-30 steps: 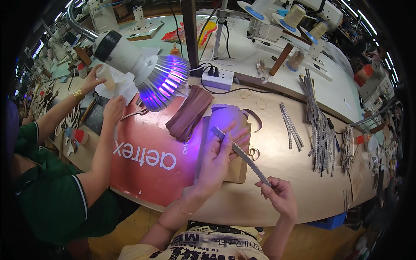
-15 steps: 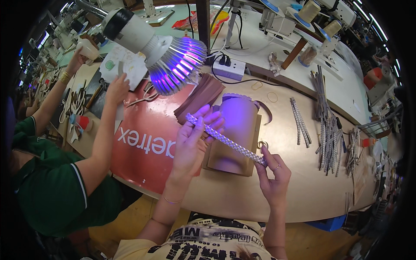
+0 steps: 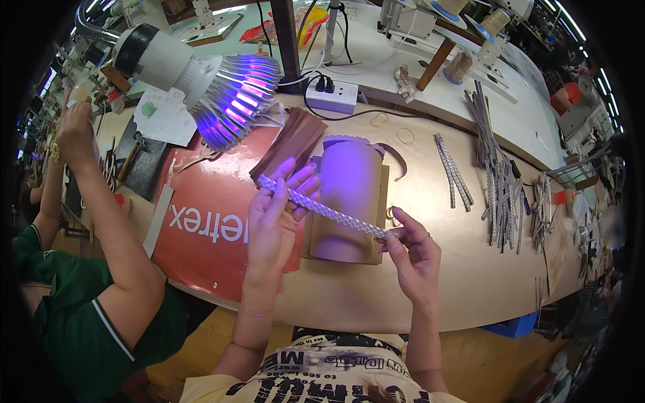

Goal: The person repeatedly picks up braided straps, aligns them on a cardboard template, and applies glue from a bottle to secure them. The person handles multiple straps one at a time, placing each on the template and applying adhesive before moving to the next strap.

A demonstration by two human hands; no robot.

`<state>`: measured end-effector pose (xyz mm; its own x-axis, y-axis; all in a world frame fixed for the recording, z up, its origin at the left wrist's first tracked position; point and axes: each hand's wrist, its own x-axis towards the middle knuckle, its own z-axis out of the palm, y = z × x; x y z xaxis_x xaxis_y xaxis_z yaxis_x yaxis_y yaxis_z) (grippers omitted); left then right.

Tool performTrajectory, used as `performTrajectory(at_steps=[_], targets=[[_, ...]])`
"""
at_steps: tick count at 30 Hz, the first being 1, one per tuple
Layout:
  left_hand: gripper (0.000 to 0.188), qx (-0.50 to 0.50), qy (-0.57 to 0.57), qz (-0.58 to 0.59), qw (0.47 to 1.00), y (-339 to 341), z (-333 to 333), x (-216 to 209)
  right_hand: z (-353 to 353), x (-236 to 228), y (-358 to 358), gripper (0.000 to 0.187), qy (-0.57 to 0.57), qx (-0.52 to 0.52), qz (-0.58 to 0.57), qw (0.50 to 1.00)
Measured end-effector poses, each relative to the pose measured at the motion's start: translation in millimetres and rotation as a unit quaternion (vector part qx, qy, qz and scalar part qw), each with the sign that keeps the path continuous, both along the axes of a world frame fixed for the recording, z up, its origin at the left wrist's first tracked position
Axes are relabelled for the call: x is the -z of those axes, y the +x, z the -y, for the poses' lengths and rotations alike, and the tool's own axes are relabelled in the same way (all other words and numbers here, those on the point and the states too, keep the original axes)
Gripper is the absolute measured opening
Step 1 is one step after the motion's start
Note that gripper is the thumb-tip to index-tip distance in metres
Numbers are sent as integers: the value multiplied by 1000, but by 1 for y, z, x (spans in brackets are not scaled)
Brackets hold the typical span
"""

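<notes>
A pale braided strap point(image 3: 329, 212) is stretched between my two hands, slanting down to the right. My left hand point(image 3: 272, 215) pinches its upper end between thumb and fingers, the palm turned up. At the lower end, my right hand point(image 3: 411, 252) grips the strap with thumb and forefinger. Behind it a brown curved panel point(image 3: 346, 195) with a scalloped top edge lies on flat brown board, lit purple by the lamp. Small metal rings point(image 3: 392, 213) lie close to my right fingertips.
A ribbed lamp point(image 3: 232, 101) hangs at the upper left. Brown strips point(image 3: 292, 144) lie on a red sheet point(image 3: 201, 228). Braided straps point(image 3: 453, 171) and a bundle point(image 3: 500, 195) lie at right. A power strip point(image 3: 332, 97) stands behind; a co-worker's arm point(image 3: 111, 195) is at left.
My view has shifted, so the scene sits further left. Both hands still hold the strap. The co-worker's arms have moved away from the white sheet toward the far left.
</notes>
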<state>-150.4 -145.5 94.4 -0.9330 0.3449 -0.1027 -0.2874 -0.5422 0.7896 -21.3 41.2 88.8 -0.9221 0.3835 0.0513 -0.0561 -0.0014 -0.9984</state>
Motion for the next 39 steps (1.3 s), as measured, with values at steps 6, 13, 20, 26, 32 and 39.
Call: performTrajectory(at_steps=[6,13,20,26,32,39], targets=[[47,24,25,4,999,4,-1,8,-8,2,10,34,14,34,-27,999],[42,-66,-88,-44,993,22,-11,25,-107,16,65,33,113,363,-104,919],[30,-58,-222,-197,953,52,-24,32,-221,59,98,41,314,499,154,793],[30,-76,-334,-278,897,70,-26,25,-220,86,64,41,595,410,226,653],[29,-14,-393,-379,837,101,-32,18,-206,103,-12,33,532,299,244,753],[22,-1,-385,-472,793,116,-46,19,-216,86,-24,21,444,294,310,788]])
